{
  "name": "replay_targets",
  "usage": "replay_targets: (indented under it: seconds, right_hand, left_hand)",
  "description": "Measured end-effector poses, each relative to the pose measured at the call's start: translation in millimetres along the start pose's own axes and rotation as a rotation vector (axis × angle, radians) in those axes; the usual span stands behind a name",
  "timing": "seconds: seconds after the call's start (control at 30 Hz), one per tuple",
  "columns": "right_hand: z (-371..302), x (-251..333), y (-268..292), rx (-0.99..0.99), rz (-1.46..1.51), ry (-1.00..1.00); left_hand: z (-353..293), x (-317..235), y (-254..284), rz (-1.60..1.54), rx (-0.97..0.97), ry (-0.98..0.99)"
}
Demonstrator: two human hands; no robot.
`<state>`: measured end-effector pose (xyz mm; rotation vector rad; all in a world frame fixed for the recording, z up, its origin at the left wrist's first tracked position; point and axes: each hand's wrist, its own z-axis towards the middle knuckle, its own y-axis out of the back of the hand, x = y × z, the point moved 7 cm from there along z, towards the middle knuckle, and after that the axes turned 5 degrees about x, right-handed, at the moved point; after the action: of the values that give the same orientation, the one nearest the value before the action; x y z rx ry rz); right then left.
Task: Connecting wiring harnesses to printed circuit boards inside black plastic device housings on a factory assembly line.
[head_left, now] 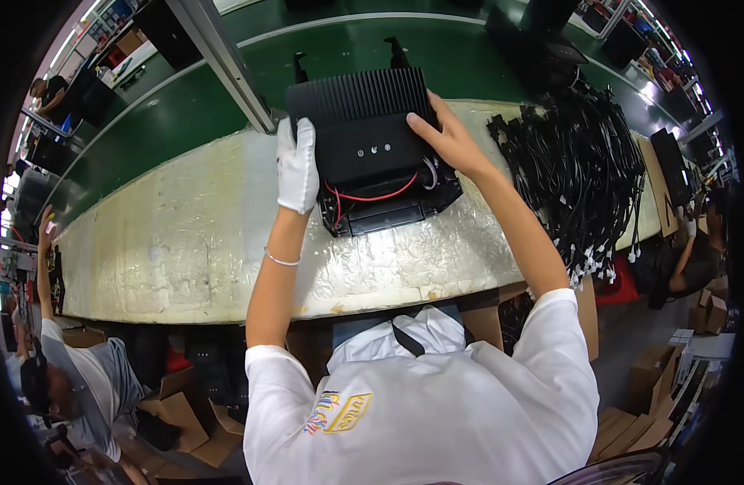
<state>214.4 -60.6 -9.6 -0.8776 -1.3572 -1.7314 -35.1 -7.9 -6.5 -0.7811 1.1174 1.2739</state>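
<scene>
On the film-covered table (178, 242), a black ribbed housing (364, 133) is grasped crosswise between gloved left hand (296, 168) and bare right hand (451, 139).

The left of two head-worn fisheye cameras looks steeply down and forward from above the white shirt (437, 412), near enough that the hands (297, 168) and counter (178, 259) take the middle, while its bending view sweeps wide, though distances by the dark rim are hard to judge.
</scene>
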Motion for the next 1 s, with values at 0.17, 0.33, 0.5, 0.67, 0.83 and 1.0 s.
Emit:
replay_targets:
  seconds: [0.17,0.33,0.5,0.67,0.83,1.0]
  right_hand:
    - [-54,64,29,0.080,0.401,0.265]
    - [-168,33,40,0.000,0.059,0.346]
    - [-240,-4,6,0.209,-0.381,0.271]
    - [-204,4,93,-0.264,-0.665,0.295]
    - [-154,2,169,-0.589,-1.308,-0.002]
    - [-140,-24,184,-0.561,-1.514,-0.071]
  left_hand:
    - [-57,-78,3,-0.065,-0.004,-0.086]
    - [-167,-113,-4,0.301,0.414,-0.835]
    - [-230,-18,-10,0.477,0.620,-0.572]
    - [-248,1,-6,0.591,0.800,-0.505]
    - [-238,7,-3,0.601,0.631,-0.471]
    - [-229,-10,-16,0.524,0.550,-0.497]
